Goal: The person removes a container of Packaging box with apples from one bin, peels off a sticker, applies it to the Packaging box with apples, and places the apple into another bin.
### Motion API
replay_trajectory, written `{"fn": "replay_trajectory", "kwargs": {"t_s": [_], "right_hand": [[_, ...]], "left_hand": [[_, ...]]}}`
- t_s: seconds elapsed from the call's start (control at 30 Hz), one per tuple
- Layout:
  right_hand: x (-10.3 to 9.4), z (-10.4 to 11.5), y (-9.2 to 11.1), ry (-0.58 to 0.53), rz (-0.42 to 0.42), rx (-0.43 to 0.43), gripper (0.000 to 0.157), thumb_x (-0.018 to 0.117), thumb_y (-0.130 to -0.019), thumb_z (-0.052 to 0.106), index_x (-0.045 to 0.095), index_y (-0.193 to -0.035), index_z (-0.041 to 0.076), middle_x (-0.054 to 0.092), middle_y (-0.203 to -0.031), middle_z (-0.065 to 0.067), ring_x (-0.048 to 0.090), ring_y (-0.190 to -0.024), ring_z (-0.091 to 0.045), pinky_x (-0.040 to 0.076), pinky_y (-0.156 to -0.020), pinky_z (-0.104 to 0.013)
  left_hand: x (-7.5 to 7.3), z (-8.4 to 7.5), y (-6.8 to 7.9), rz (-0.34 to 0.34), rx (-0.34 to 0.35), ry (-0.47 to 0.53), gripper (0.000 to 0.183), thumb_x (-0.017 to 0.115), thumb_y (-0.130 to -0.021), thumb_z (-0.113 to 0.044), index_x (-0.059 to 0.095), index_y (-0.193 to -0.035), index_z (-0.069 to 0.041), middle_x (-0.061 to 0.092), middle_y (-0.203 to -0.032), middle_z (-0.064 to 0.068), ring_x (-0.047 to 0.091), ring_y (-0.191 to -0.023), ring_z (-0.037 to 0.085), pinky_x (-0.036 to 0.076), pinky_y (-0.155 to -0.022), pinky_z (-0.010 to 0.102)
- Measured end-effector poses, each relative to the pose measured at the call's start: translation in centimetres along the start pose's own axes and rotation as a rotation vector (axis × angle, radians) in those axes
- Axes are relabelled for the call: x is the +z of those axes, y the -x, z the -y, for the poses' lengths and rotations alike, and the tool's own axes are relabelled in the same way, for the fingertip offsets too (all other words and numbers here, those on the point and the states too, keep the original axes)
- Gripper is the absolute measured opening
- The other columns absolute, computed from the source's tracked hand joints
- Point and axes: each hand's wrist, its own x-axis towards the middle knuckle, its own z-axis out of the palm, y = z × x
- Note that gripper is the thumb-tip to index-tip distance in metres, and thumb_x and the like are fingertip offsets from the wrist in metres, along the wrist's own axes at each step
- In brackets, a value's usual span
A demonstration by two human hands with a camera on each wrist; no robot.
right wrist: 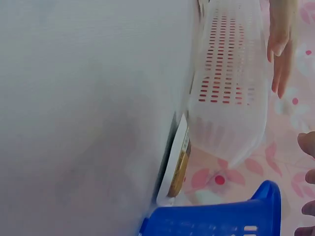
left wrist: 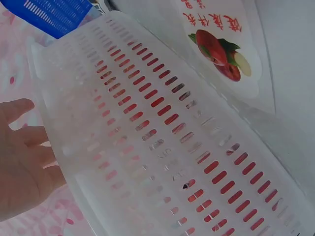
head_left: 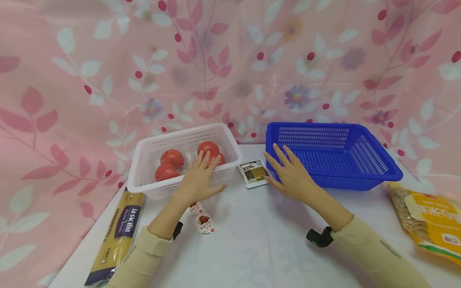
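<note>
My left hand (head_left: pixel 196 182) hovers over the front edge of a white plastic basket (head_left: pixel 155 187), fingers spread and straight, gripping nothing. Inside the basket lie several red tomatoes (head_left: pixel 172 157) wrapped in clear plastic. In the left wrist view the fingers of that hand (left wrist: pixel 24 157) show beyond the rim of the slotted basket wall (left wrist: pixel 74 123). My right hand (head_left: pixel 293 178) is held with fingers apart over the near left corner of an unfilled blue basket (head_left: pixel 335 183). Only its fingertips (right wrist: pixel 308 143) show in the right wrist view.
Between the baskets lies a flat packet (head_left: pixel 253 173) with a black and gold label. A white wrapper printed with red fruit (head_left: pixel 204 221) lies below my left hand. A spaghetti pack (head_left: pixel 124 226) lies at the left, a yellow bag (head_left: pixel 432 220) at the right. Floral cloth (head_left: pixel 230 60) hangs behind.
</note>
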Motion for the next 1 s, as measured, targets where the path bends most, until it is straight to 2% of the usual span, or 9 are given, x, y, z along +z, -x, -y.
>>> {"fn": "replay_trajectory", "kwargs": {"t_s": [0.23, 0.3, 0.4, 0.5, 0.63, 0.77, 0.87, 1.0], "right_hand": [[0.4, 1.3, -2.6, -0.151, 0.035, -0.031, 0.065, 0.052, -0.091, 0.039, 0.029, -0.144, 0.008, 0.018, -0.147, -0.023, 0.019, -0.132, -0.043, 0.02, -0.104, -0.054], [0.5, 1.6, -3.5, -0.201, 0.055, -0.028, 0.064, 0.051, -0.092, 0.039, 0.028, -0.144, 0.009, 0.018, -0.147, -0.023, 0.019, -0.132, -0.042, 0.02, -0.104, -0.054], [0.7, 2.2, -4.9, -0.27, 0.09, -0.001, 0.062, 0.05, -0.093, 0.038, 0.028, -0.144, 0.01, 0.02, -0.147, -0.022, 0.022, -0.13, -0.042, 0.023, -0.102, -0.056], [0.8, 2.9, -6.7, -0.348, 0.13, 0.034, 0.06, 0.051, -0.093, 0.036, 0.031, -0.143, 0.01, 0.022, -0.146, -0.021, 0.023, -0.13, -0.041, 0.026, -0.1, -0.058], [0.9, 3.8, -9.3, -0.403, 0.184, 0.043, 0.057, 0.051, -0.093, 0.033, 0.034, -0.141, 0.008, 0.022, -0.147, -0.02, 0.022, -0.131, -0.04, 0.025, -0.101, -0.057], [1.5, 4.8, -11.6, -0.388, 0.226, 0.016, 0.056, 0.052, -0.092, 0.031, 0.037, -0.138, 0.004, 0.026, -0.145, -0.022, 0.022, -0.132, -0.038, 0.019, -0.104, -0.055], [2.2, 5.6, -13.2, -0.397, 0.262, 0.023, 0.055, 0.054, -0.091, 0.031, 0.039, -0.136, 0.003, 0.031, -0.142, -0.023, 0.026, -0.132, -0.037, 0.021, -0.104, -0.055], [3.8, 6.7, -15.0, -0.461, 0.348, 0.066, 0.053, 0.052, -0.092, 0.031, 0.042, -0.135, 0.001, 0.036, -0.14, -0.022, 0.031, -0.13, -0.035, 0.029, -0.101, -0.051]], "left_hand": [[-0.5, 1.3, -0.9, 0.042, -0.081, 0.121, 0.084, 0.048, -0.082, -0.063, 0.02, -0.147, -0.019, 0.011, -0.152, 0.013, 0.012, -0.136, 0.037, 0.024, -0.099, 0.059], [-0.6, 1.6, -1.2, 0.065, -0.101, 0.161, 0.084, 0.049, -0.082, -0.062, 0.018, -0.148, -0.019, 0.011, -0.152, 0.013, 0.014, -0.136, 0.036, 0.027, -0.098, 0.06], [-0.6, 2.1, -1.8, 0.091, -0.133, 0.214, 0.084, 0.049, -0.083, -0.061, 0.016, -0.148, -0.019, 0.011, -0.152, 0.013, 0.016, -0.136, 0.035, 0.03, -0.096, 0.059], [-0.6, 2.6, -2.5, 0.096, -0.171, 0.279, 0.082, 0.047, -0.085, -0.059, 0.015, -0.148, -0.017, 0.013, -0.15, 0.016, 0.019, -0.134, 0.037, 0.027, -0.094, 0.064], [-0.9, 3.2, -3.2, 0.04, -0.224, 0.371, 0.072, 0.044, -0.092, -0.048, 0.019, -0.146, -0.007, 0.021, -0.147, 0.02, 0.022, -0.133, 0.038, 0.025, -0.098, 0.061], [-0.8, 3.7, -3.8, -0.01, -0.26, 0.435, 0.065, 0.043, -0.095, -0.039, 0.025, -0.142, 0.002, 0.031, -0.143, 0.02, 0.025, -0.132, 0.035, 0.024, -0.104, 0.051], [-0.9, 3.9, -4.2, 0.007, -0.302, 0.459, 0.065, 0.041, -0.095, -0.04, 0.025, -0.142, 0.001, 0.033, -0.142, 0.02, 0.028, -0.131, 0.036, 0.027, -0.102, 0.052], [-1.0, 4.0, -4.3, 0.046, -0.419, 0.495, 0.066, 0.036, -0.095, -0.045, 0.023, -0.143, -0.002, 0.035, -0.141, 0.022, 0.032, -0.128, 0.04, 0.031, -0.096, 0.058]]}}
